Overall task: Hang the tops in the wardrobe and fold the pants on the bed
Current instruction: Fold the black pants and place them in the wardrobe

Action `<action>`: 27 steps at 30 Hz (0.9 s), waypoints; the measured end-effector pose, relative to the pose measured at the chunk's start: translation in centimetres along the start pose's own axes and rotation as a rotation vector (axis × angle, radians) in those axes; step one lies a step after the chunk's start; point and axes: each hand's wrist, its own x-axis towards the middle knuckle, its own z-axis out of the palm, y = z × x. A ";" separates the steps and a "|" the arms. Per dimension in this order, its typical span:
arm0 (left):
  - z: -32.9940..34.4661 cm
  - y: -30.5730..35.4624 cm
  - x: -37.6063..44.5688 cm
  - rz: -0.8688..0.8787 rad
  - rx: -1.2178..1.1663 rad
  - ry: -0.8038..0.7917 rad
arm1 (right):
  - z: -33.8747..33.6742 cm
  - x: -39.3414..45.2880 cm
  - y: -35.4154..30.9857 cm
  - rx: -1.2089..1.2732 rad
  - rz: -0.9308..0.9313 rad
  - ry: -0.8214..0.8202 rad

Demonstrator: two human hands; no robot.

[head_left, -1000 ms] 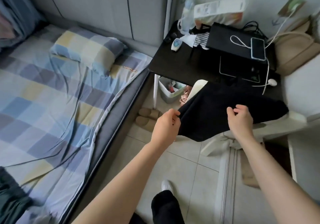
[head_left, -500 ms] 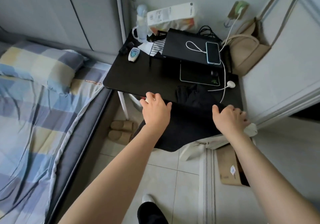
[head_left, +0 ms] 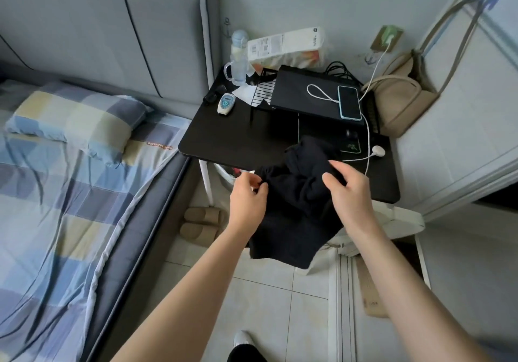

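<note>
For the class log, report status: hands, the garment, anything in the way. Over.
Left hand pinches black garment edge; right hand has a grip on its bunched top. Garment hangs off the black desk front. White charging cable close by. Over.

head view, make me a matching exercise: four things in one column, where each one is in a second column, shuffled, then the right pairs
Things
1. phone
2. slippers
3. checked pillow
4. black garment

Places
A. on the floor beside the bed
B. held by the left hand and right hand
C. on the black laptop
D. on the bed, by the headboard

Pairs: 1-C, 2-A, 3-D, 4-B
</note>
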 end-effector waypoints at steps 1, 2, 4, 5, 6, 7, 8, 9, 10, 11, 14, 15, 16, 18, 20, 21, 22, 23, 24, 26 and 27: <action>-0.9 -0.4 0.1 -0.053 -0.069 -0.012 | 0.5 -1.3 -1.2 0.070 -0.042 -0.043; -2.0 -0.9 0.3 -0.110 -0.167 -0.021 | 0.9 -2.6 -2.5 0.143 -0.076 -0.101; -4.6 -1.6 0.3 -0.247 -0.330 -0.055 | 2.1 -5.3 -5.3 0.264 -0.138 -0.251; -6.0 -2.0 0.2 -0.314 -0.378 -0.093 | 2.7 -6.6 -6.7 0.296 -0.160 -0.328; -7.7 -2.6 0.1 -0.362 -0.456 -0.145 | 3.5 -7.9 -8.2 0.308 -0.179 -0.410; -9.8 -3.1 -0.2 -0.391 -0.598 -0.223 | 4.5 -9.2 -9.5 0.302 -0.197 -0.495; -11.5 -3.4 -0.4 -0.402 -0.768 -0.316 | 5.3 -10.4 -10.5 0.285 -0.208 -0.584; -13.4 -3.7 -0.7 -0.402 -0.903 -0.372 | 6.2 -11.6 -11.3 0.269 -0.218 -0.678; -16.2 -4.0 -1.0 -0.399 -0.992 -0.376 | 7.7 -13.3 -12.4 0.252 -0.222 -0.777; -17.7 -4.1 -1.2 -0.417 -1.006 -0.358 | 8.6 -14.3 -12.8 0.240 -0.220 -0.861; -23.5 -5.7 -2.6 -0.439 -0.862 -0.117 | 12.6 -17.7 -13.6 0.166 -0.234 -1.028; -25.7 -6.6 -3.2 -0.453 -0.864 -0.064 | 14.3 -18.8 -13.5 0.120 -0.250 -1.046; -27.5 -7.3 -3.8 -0.464 -0.869 -0.005 | 15.7 -19.5 -12.8 0.063 -0.276 -1.046; -31.3 -8.8 -5.3 -0.425 -0.911 0.152 | 18.6 -20.8 -11.3 -0.081 -0.314 -1.026; -36.2 -10.4 -7.8 -0.303 -0.922 0.275 | 22.4 -22.4 -10.1 -0.213 -0.312 -0.988; -36.6 -10.2 -8.4 -0.262 -0.931 0.268 | 22.9 -21.8 -9.0 -0.238 -0.267 -0.932; -37.8 -10.5 -9.5 -0.246 -0.942 0.266 | 23.9 -21.9 -8.6 -0.237 -0.216 -0.905; -38.8 -11.0 -10.5 -0.239 -0.937 0.262 | 25.1 -21.8 -8.2 -0.212 -0.159 -0.898; -40.3 -11.8 -12.0 -0.241 -0.929 0.269 | 26.8 -22.3 -8.4 -0.182 -0.111 -0.901; -42.1 -12.7 -14.5 -0.251 -0.939 0.256 | 29.6 -22.4 -8.8 -0.134 -0.054 -0.871; -42.7 -13.1 -15.5 -0.239 -0.938 0.235 | 31.1 -22.3 -9.1 -0.093 -0.021 -0.846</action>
